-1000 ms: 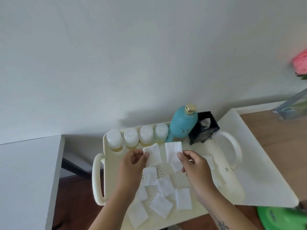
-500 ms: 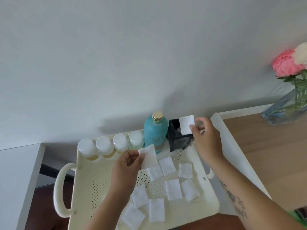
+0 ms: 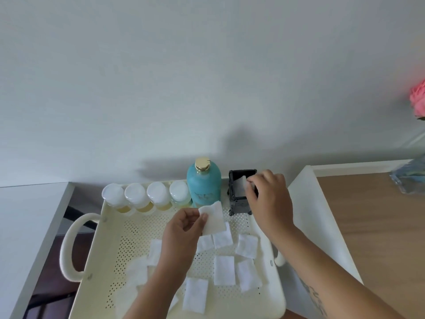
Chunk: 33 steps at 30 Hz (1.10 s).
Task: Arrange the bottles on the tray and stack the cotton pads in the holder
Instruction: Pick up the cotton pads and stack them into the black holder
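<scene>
A cream perforated tray [image 3: 128,236] with two handles holds several small white-capped bottles [image 3: 147,196] in a row along its far edge, beside a teal bottle [image 3: 203,187] with a gold cap. To the right of the teal bottle stands a black pad holder [image 3: 238,203]. My right hand [image 3: 269,199] reaches over the holder, fingers pinching a white cotton pad [image 3: 241,184] that is partly inside it. My left hand [image 3: 184,231] pinches another cotton pad [image 3: 212,218] above the tray's middle. Several loose pads [image 3: 224,270] lie scattered on the tray floor.
A white wall rises right behind the tray. A white surface [image 3: 25,217] lies to the left, a white board [image 3: 319,217] and wooden tabletop [image 3: 377,226] to the right. A glass vase [image 3: 411,178] with a pink flower [image 3: 418,100] stands far right.
My right hand has carried its pad from the tray's middle to the holder and lowered it into the opening. My left hand keeps holding its pad in roughly the same place.
</scene>
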Each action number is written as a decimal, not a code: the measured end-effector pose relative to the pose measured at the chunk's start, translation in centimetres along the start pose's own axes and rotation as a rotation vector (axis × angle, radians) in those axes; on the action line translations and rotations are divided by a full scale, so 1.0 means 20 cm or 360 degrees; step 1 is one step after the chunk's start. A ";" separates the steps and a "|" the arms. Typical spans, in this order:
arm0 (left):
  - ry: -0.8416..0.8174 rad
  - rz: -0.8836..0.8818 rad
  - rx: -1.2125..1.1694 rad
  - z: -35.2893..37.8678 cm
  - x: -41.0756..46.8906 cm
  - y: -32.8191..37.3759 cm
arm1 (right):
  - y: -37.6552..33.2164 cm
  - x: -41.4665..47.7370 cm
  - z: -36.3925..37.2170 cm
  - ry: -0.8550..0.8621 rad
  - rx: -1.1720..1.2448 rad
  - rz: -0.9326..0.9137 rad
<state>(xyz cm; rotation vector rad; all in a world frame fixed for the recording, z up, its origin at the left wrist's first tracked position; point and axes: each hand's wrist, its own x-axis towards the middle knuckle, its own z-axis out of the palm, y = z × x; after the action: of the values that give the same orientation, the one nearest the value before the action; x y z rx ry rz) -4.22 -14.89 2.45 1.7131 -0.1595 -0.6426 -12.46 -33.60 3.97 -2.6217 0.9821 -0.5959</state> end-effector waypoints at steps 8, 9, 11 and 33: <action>0.0023 -0.0027 -0.0011 0.03 0.02 0.02 | 0.04 -0.02 -0.01 -0.0147 -0.0246 -0.0332; 0.0015 -0.0030 -0.0027 0.03 0.02 0.02 | 0.05 -0.01 0.00 -0.0187 -0.0307 -0.0335; -0.0006 -0.0033 -0.0063 0.04 0.02 0.02 | 0.05 0.00 0.01 -0.0255 -0.0419 -0.0322; -0.0123 -0.0043 -0.0189 0.09 0.03 0.04 | 0.04 -0.05 -0.05 -0.0158 -0.0100 -0.0329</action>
<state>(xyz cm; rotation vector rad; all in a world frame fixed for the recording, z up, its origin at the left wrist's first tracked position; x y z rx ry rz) -4.38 -16.84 2.90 1.5799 -0.1498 -0.7248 -14.01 -33.65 4.29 -2.7998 0.7175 -0.4816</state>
